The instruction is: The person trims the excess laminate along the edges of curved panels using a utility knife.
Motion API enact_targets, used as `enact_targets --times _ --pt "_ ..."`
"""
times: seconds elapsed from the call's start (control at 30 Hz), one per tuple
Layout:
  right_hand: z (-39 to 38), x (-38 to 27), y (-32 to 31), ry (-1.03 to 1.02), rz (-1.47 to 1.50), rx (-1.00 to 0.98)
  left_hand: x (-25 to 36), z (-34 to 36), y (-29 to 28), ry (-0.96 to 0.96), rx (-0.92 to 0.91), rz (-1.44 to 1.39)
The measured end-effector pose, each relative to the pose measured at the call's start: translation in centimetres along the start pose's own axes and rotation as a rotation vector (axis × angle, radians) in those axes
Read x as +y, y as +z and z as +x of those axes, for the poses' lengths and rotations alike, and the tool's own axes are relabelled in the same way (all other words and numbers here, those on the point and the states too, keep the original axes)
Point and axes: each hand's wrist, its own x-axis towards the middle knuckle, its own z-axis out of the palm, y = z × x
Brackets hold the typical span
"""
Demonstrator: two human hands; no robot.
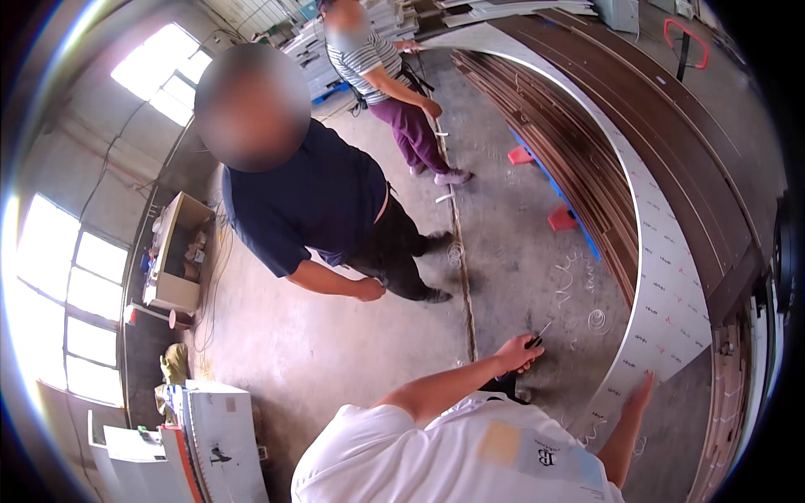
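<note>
My left hand point(516, 354) is closed around a small dark-handled tool with a thin pale shaft point(534, 341), held out over the concrete floor. To the right, my right hand point(637, 392) grips the edge of a long, narrow, pale sheet point(675, 285) with small printed marks, which curves in the fisheye view from near me to the far end. There a co-worker in a striped top point(377, 80) has a hand at the sheet's end. Beside the sheet lie dark brown boards point(562, 176) on a blue frame with red supports point(560, 220).
A second co-worker in a navy T-shirt point(302, 205) stands just ahead-left. A crack runs along the floor point(553, 293) to its left side. Along the left wall are a shelf unit point(176, 251), cables and pale cabinets point(218, 444). More brown panels point(704, 184) lie at right, with stacked sheets behind.
</note>
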Motion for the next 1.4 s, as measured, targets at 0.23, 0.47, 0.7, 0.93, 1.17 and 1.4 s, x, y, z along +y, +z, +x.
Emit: enact_targets --times 0.23,0.47,0.7,0.93,1.17,1.4 --pt "0.5 -0.4 -0.1 -0.023 -0.076 0.076 -0.9 0.3 -1.1 0.083 0.036 -0.152" --pt "1.7 2.5 -1.4 -0.035 0.168 0.111 3.8 7.9 -7.0 0.177 0.238 0.066" --pt "-1.5 4.1 -0.6 -0.062 -0.865 0.404 13.4 19.1 -14.5 0.409 0.417 0.002" --pt "-8.1 -2.2 7.2 0.122 -0.485 0.584 26.4 38.1 -15.2 0.672 0.541 0.353" --pt "-11.0 -2.8 9.2 0.163 -0.372 0.696 40.0 53.2 -13.6 0.899 0.704 0.448" --pt "-11.5 -3.1 10.0 0.179 -0.359 0.748 48.1 62.8 -15.0 1.007 0.964 0.584"
